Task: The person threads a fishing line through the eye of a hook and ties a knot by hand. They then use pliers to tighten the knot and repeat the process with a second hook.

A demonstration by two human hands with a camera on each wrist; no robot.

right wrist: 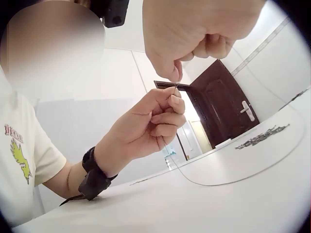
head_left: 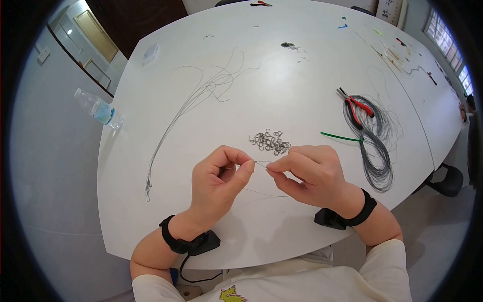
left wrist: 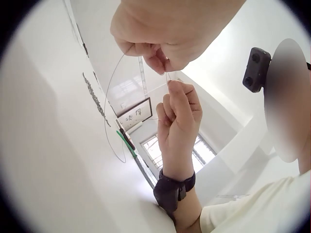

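Note:
My left hand (head_left: 216, 176) pinches a small dark piece between thumb and forefinger, its tip just showing; most of it is hidden, and it looks like the shank end of a fish hook. Thumb and forefinger of my right hand (head_left: 314, 173) pinch thin fishing line close beside it, a short stretch spanning the gap between the hands. The rest of that fishing line (right wrist: 214, 185) bows out in a loose loop over the table. Just beyond my fingertips lies a pile of dark fish hooks (head_left: 271, 143).
Left on the white table (head_left: 241, 236) lie long lines (head_left: 171, 126) with hooks at their near ends. To the right, red-handled pliers (head_left: 355, 113) rest on coiled line (head_left: 377, 166) with a green tie (head_left: 339, 136). A plastic bottle (head_left: 103, 111) is at the left edge.

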